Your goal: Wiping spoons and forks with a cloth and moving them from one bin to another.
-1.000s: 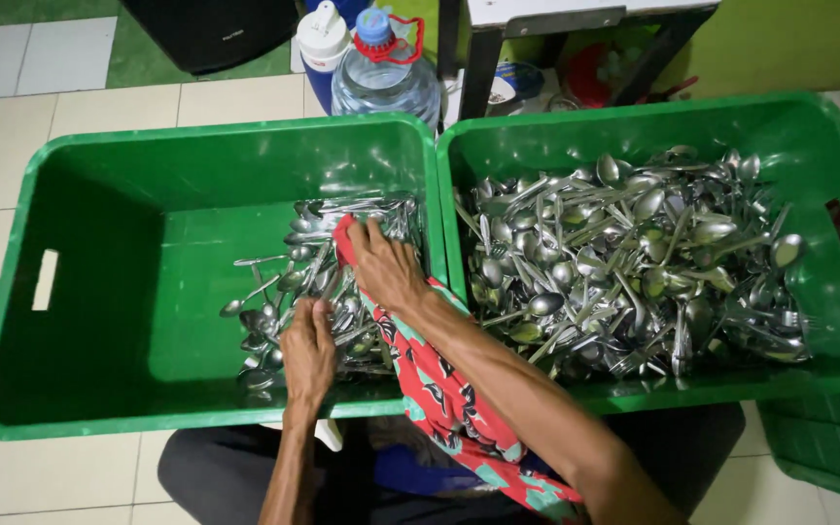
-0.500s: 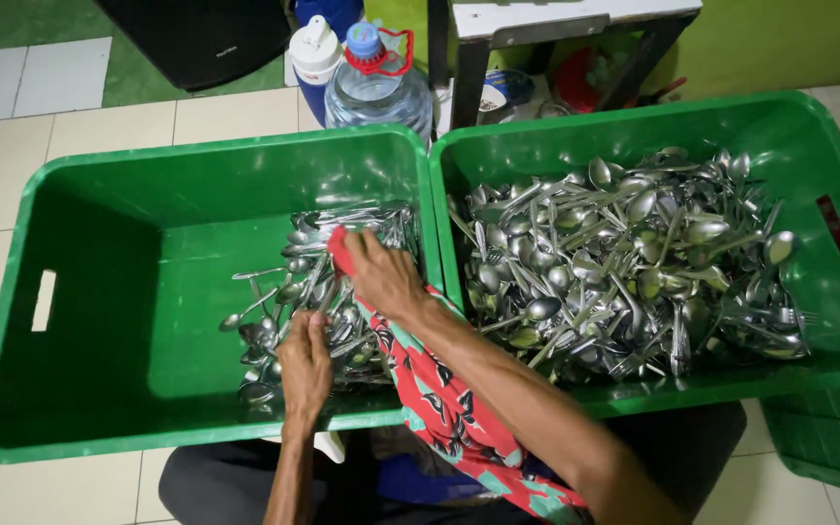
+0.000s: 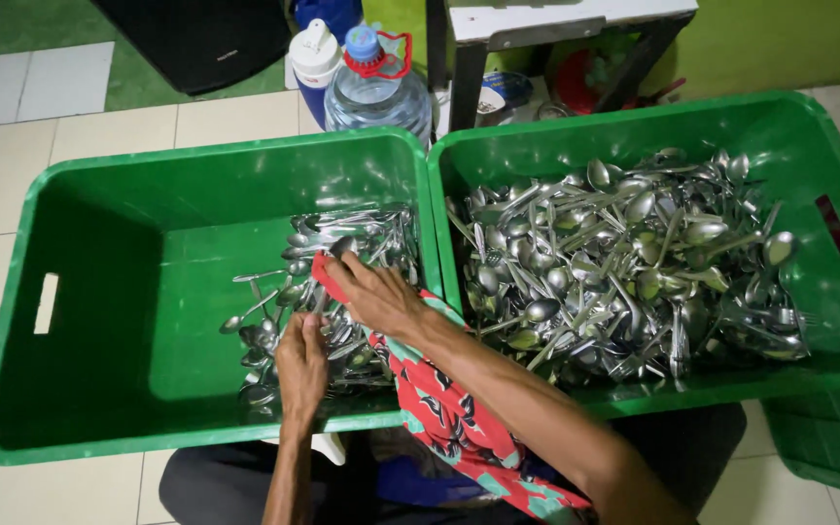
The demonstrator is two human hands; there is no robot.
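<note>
Over the last second both my hands have hardly shifted; they stay down in the left green bin [image 3: 99,292], working over the same small pile of spoons [image 3: 342,292], so the sorting here is still going on. My right hand [image 3: 376,292] lies loosely spread, palm down on the spoons, with a red patterned cloth [image 3: 449,418] under it and trailing back over the bin's edge. My left hand [image 3: 301,365] is curled over spoons near the front wall; whether it grips one I cannot tell. The right green bin [image 3: 828,321] stays heaped with cutlery [image 3: 624,262].
</note>
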